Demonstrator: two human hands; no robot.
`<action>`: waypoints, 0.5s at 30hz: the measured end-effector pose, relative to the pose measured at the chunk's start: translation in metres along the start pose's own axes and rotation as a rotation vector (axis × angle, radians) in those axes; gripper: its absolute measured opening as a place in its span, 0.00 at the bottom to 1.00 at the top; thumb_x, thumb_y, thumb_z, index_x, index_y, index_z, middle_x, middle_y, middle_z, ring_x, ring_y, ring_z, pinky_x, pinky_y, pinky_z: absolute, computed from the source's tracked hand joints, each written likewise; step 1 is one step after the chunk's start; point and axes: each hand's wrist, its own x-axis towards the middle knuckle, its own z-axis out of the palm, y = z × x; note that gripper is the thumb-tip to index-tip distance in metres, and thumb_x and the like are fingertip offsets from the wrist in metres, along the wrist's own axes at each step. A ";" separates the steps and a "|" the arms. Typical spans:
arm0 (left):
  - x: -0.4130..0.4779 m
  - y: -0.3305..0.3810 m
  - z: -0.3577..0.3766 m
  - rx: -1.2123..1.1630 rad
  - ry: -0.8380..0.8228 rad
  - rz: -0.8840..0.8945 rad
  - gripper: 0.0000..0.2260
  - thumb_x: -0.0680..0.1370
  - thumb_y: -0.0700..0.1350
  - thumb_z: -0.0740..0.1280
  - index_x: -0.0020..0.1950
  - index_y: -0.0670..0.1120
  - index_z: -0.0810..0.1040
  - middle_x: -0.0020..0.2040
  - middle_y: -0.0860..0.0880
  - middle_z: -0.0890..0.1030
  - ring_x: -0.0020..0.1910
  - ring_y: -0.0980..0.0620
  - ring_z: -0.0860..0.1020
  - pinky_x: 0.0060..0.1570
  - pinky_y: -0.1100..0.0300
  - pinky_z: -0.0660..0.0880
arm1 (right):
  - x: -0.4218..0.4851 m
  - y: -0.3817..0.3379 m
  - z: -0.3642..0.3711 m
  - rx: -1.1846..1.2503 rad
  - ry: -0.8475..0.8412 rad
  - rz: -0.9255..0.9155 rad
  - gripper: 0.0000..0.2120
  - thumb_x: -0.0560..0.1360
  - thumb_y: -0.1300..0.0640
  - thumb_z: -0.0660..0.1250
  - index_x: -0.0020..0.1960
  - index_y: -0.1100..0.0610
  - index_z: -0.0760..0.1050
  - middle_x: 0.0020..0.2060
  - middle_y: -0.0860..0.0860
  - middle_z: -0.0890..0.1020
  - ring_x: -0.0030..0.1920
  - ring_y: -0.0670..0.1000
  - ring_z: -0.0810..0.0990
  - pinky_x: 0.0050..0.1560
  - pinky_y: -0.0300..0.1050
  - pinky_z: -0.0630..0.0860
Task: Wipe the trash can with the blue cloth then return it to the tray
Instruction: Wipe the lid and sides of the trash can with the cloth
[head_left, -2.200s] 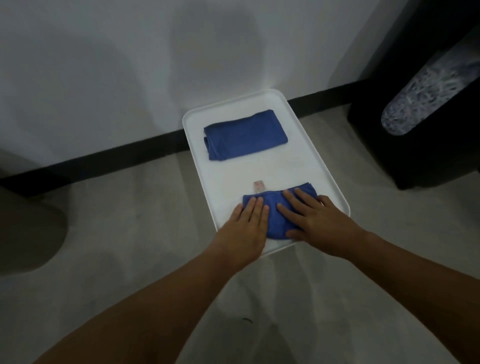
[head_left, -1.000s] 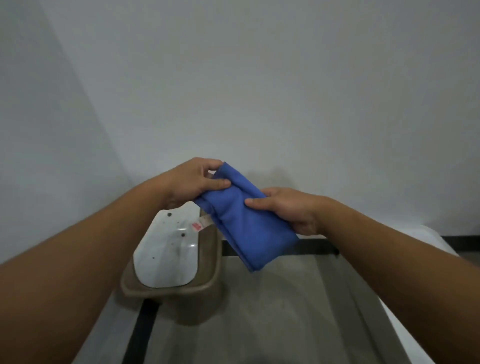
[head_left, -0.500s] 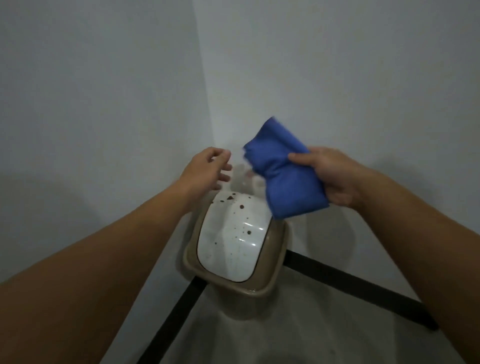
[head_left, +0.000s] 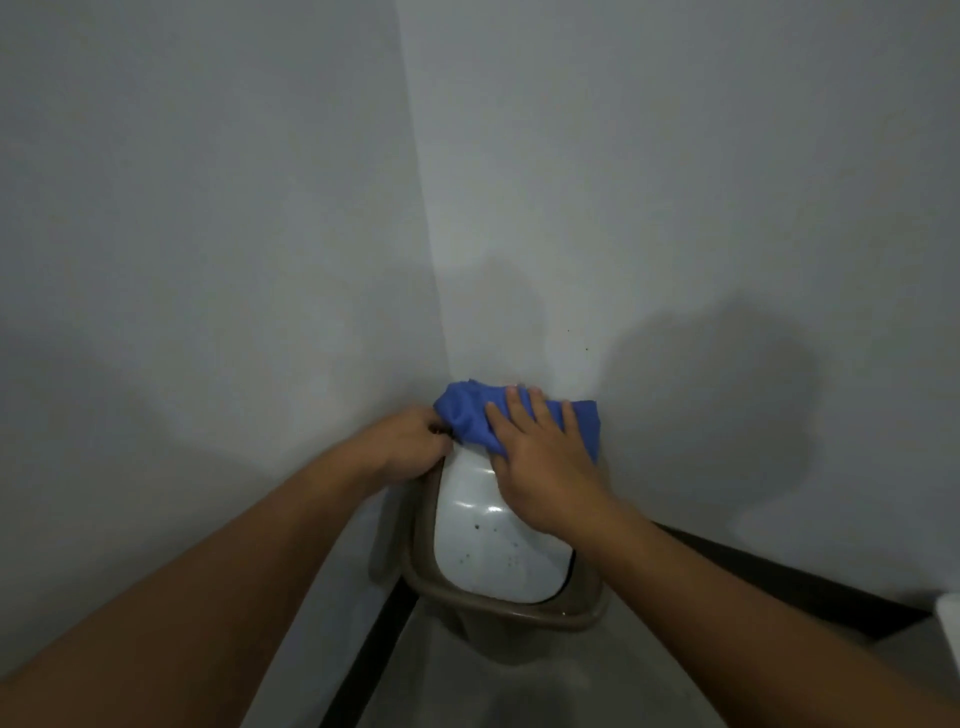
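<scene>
Matt blue cloth; glossy plastic trash can lid.

Under the fingers of the right hand the cloth is a plain strong blue, with no pattern. Just below these fingers the lid of the trash can is glossy white with small dark specks scattered on it, and the rim around it is dull brown. Behind the fingers the walls are plain pale grey, the skirting strip at their foot is black, and the floor is grey.
</scene>
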 end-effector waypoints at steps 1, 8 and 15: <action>-0.004 0.001 0.001 -0.025 -0.028 0.004 0.11 0.75 0.40 0.61 0.54 0.41 0.79 0.54 0.36 0.80 0.54 0.38 0.77 0.55 0.50 0.74 | -0.006 0.004 -0.002 -0.003 -0.007 -0.030 0.25 0.80 0.52 0.49 0.74 0.52 0.45 0.76 0.54 0.46 0.75 0.55 0.40 0.70 0.54 0.32; -0.013 0.013 0.020 0.008 -0.060 0.066 0.08 0.75 0.40 0.64 0.51 0.40 0.79 0.49 0.36 0.82 0.47 0.39 0.80 0.45 0.53 0.78 | -0.053 0.024 -0.015 -0.095 -0.068 -0.145 0.27 0.79 0.48 0.48 0.74 0.50 0.40 0.76 0.52 0.43 0.68 0.48 0.30 0.69 0.47 0.30; -0.007 0.025 0.039 -0.023 -0.016 0.165 0.11 0.75 0.40 0.65 0.55 0.47 0.81 0.41 0.42 0.84 0.29 0.53 0.76 0.21 0.73 0.70 | -0.116 0.026 -0.019 -0.243 -0.028 -0.113 0.32 0.73 0.43 0.61 0.72 0.50 0.55 0.73 0.52 0.61 0.73 0.55 0.52 0.69 0.60 0.53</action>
